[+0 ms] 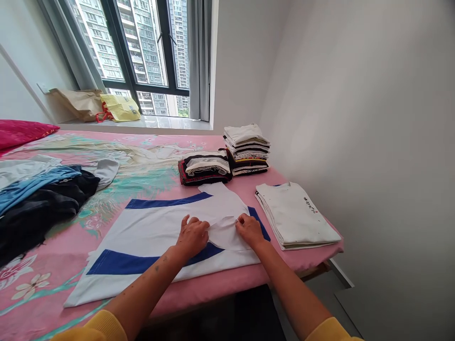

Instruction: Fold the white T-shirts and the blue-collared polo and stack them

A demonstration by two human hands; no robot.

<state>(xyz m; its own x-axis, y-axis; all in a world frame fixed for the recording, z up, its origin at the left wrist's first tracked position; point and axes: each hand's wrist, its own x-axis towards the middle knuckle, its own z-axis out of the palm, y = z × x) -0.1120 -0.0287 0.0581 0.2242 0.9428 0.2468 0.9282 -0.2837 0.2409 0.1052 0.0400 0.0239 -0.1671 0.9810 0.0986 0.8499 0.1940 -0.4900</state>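
Observation:
A white shirt with blue panels (152,227) lies spread on the bed near its front edge, one long side partly folded inward. Its near sleeve is turned over onto the body, and the fabric there is slightly raised. My left hand (194,234) rests on the shirt with fingers curled, thumb and forefinger closed at the sleeve's left end. At the sleeve's other end, my right hand (250,229) pinches the cloth between thumb and fingers. To the right sits a flat pile of folded white shirts (295,213), the top one with dark printed characters.
Behind the shirt stand a tall stack of folded clothes (247,149) and a lower stack (205,166). Loose clothes (42,189) are heaped at left on the pink flowered bedsheet (142,180). Paper bags (121,108) lie on the windowsill. A wall (355,118) rises at right.

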